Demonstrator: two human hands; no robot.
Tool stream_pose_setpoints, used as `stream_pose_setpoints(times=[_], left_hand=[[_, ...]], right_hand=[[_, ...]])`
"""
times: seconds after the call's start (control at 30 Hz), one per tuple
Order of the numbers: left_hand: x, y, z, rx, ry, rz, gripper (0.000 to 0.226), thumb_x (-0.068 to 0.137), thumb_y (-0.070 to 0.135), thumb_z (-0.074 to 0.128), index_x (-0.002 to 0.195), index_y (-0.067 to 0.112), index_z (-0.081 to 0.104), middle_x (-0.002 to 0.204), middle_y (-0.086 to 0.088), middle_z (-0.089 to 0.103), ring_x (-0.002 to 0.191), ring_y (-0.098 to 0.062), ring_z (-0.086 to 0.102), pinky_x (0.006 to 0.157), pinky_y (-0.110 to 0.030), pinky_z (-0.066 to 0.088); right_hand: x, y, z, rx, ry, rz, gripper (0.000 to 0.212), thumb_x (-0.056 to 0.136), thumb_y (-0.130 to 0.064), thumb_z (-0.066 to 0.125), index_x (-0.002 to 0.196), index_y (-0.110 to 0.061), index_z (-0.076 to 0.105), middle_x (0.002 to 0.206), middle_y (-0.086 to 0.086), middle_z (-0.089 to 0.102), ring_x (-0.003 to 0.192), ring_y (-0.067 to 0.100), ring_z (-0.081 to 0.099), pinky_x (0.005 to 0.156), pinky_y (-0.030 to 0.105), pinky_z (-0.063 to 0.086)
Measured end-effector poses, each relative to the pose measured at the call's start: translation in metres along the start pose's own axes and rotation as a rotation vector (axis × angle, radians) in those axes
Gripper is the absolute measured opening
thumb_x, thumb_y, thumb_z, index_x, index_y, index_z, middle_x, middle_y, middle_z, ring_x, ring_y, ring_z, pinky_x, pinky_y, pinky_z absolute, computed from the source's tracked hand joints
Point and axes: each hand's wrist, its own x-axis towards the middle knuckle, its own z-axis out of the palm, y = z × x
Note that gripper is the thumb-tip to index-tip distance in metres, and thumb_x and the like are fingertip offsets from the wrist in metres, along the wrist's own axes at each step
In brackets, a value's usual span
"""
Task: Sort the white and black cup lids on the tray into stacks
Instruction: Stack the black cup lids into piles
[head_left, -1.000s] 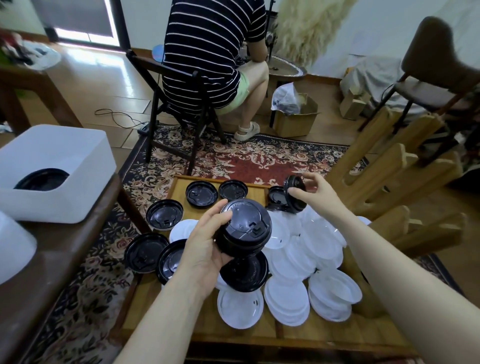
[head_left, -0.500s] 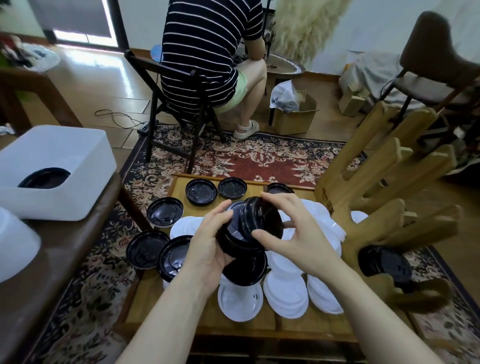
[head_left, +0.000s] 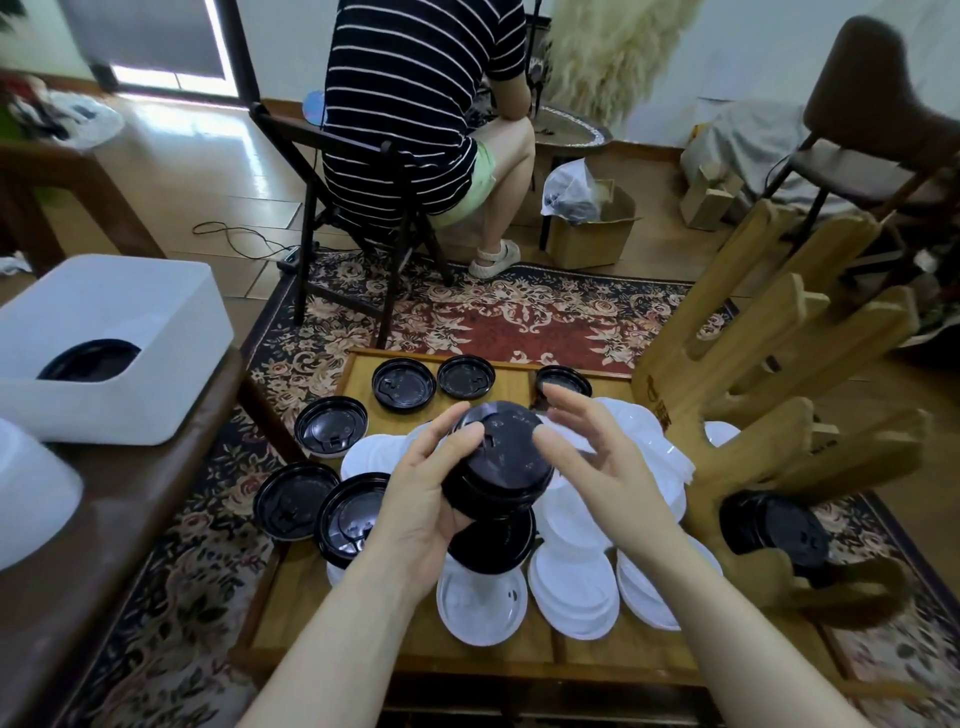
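Left hand: you are gripping a stack of black lids (head_left: 496, 462) in your left hand (head_left: 421, 499) at the centre of the frame, thumb curling over its near top edge and fingers wrapping round its left side and underside.
Right hand: your right hand (head_left: 597, 467) is hovering just right of the stack with fingers spread and slightly blurred; it is holding nothing, and you cannot tell from here whether a fingertip is touching the top lid.
Stack: it is tilting toward you, top face showing, above the tray.
Tray: the wooden tray (head_left: 524, 657) is lying across the lower middle of the frame on the patterned rug (head_left: 519, 317).
White lids: a heap of white lids (head_left: 574, 592) is overlapping along the tray's middle and lower right, partly hidden by your hands.
Loose black lids: three are lying along the tray's upper edge (head_left: 403, 384); two more are overlapping at the left of the tray (head_left: 296, 501), one is sitting above them (head_left: 331, 427), and another is showing just under the stack (head_left: 493, 545).
Rack: a wooden rack (head_left: 737, 395) is standing at the right of the frame, with black lids (head_left: 774, 530) beside its lower part.
Bin: a white bin (head_left: 135, 332) at the left is holding a black lid (head_left: 88, 359).
Background: a person in a striped shirt (head_left: 410, 93) is sitting on a folding chair in the upper middle.
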Motion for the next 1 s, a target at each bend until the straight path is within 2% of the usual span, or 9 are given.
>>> stream_pose_setpoints(times=[0.1, 0.2, 0.33, 0.5, 0.57, 0.63, 0.73, 0.87, 1.0], left_hand=[[0.001, 0.0, -0.002, -0.009, -0.003, 0.002, 0.057, 0.07, 0.028, 0.073, 0.127, 0.024, 0.064, 0.116, -0.002, 0.075, 0.101, -0.018, 0.072, 0.077, -0.035, 0.057], [0.0, -0.001, -0.006, 0.041, -0.059, -0.009, 0.056, 0.071, 0.029, 0.073, 0.127, 0.028, 0.064, 0.117, -0.002, 0.074, 0.103, -0.017, 0.072, 0.079, -0.036, 0.058], [0.003, -0.002, -0.014, 0.137, -0.081, -0.021, 0.065, 0.065, 0.02, 0.085, 0.125, 0.033, 0.064, 0.117, 0.0, 0.074, 0.105, -0.02, 0.072, 0.081, -0.042, 0.059], [0.012, 0.0, -0.016, 0.149, -0.045, 0.011, 0.067, 0.062, 0.01, 0.085, 0.123, 0.031, 0.067, 0.114, -0.001, 0.075, 0.105, -0.023, 0.072, 0.088, -0.043, 0.057], [0.015, 0.002, -0.013, 0.115, -0.031, 0.029, 0.064, 0.062, 0.013, 0.081, 0.122, 0.029, 0.066, 0.111, -0.001, 0.076, 0.099, -0.021, 0.073, 0.086, -0.042, 0.058], [0.019, 0.006, -0.01, 0.069, -0.015, 0.037, 0.062, 0.062, 0.014, 0.076, 0.122, 0.028, 0.066, 0.11, -0.002, 0.076, 0.097, -0.021, 0.074, 0.082, -0.041, 0.059], [0.024, 0.009, -0.008, 0.019, 0.014, 0.051, 0.061, 0.063, 0.014, 0.076, 0.121, 0.028, 0.066, 0.108, -0.001, 0.077, 0.093, -0.019, 0.075, 0.069, -0.035, 0.061], [0.03, 0.014, -0.008, -0.053, 0.051, 0.031, 0.058, 0.065, 0.016, 0.075, 0.122, 0.024, 0.065, 0.105, -0.001, 0.077, 0.089, -0.017, 0.075, 0.064, -0.033, 0.06], [0.039, 0.02, -0.01, -0.08, 0.077, 0.001, 0.049, 0.069, 0.024, 0.073, 0.117, 0.022, 0.067, 0.111, -0.006, 0.076, 0.092, -0.021, 0.072, 0.085, -0.042, 0.055]], right_hand=[[0.0, 0.003, -0.009, 0.19, -0.101, 0.238, 0.046, 0.083, -0.047, 0.068, 0.127, -0.036, 0.058, 0.13, -0.006, 0.062, 0.112, 0.009, 0.063, 0.093, 0.039, 0.055], [-0.003, 0.003, -0.008, 0.273, -0.142, 0.266, 0.031, 0.093, -0.025, 0.062, 0.124, -0.024, 0.064, 0.121, 0.002, 0.068, 0.104, 0.023, 0.068, 0.08, 0.038, 0.058], [-0.003, 0.009, -0.005, 0.273, -0.132, 0.254, 0.04, 0.083, -0.03, 0.069, 0.123, -0.022, 0.065, 0.122, 0.002, 0.067, 0.102, 0.025, 0.068, 0.074, 0.036, 0.058], [0.003, 0.009, -0.005, 0.229, -0.175, 0.24, 0.042, 0.083, -0.031, 0.069, 0.124, -0.02, 0.064, 0.121, 0.001, 0.066, 0.103, 0.022, 0.068, 0.079, 0.04, 0.059], [0.016, 0.008, -0.012, 0.155, -0.16, 0.207, 0.034, 0.089, -0.027, 0.068, 0.122, -0.018, 0.064, 0.119, 0.002, 0.068, 0.105, 0.021, 0.067, 0.082, 0.036, 0.058], [0.039, 0.008, -0.023, 0.021, -0.054, 0.161, 0.026, 0.094, -0.025, 0.062, 0.118, -0.019, 0.065, 0.114, -0.001, 0.069, 0.104, 0.015, 0.066, 0.083, 0.03, 0.054], [0.086, 0.024, -0.044, -0.382, 0.1, 0.149, 0.032, 0.095, -0.03, 0.06, 0.125, -0.017, 0.061, 0.118, -0.002, 0.066, 0.109, 0.013, 0.061, 0.094, 0.034, 0.049], [0.132, 0.05, -0.047, -0.69, -0.023, 0.308, 0.047, 0.093, -0.039, 0.058, 0.135, -0.018, 0.051, 0.132, 0.004, 0.058, 0.118, 0.021, 0.055, 0.095, 0.037, 0.047], [0.156, 0.072, -0.038, -0.85, -0.149, 0.439, 0.063, 0.086, -0.056, 0.058, 0.136, -0.019, 0.046, 0.127, 0.001, 0.056, 0.114, 0.026, 0.057, 0.098, 0.046, 0.046]])
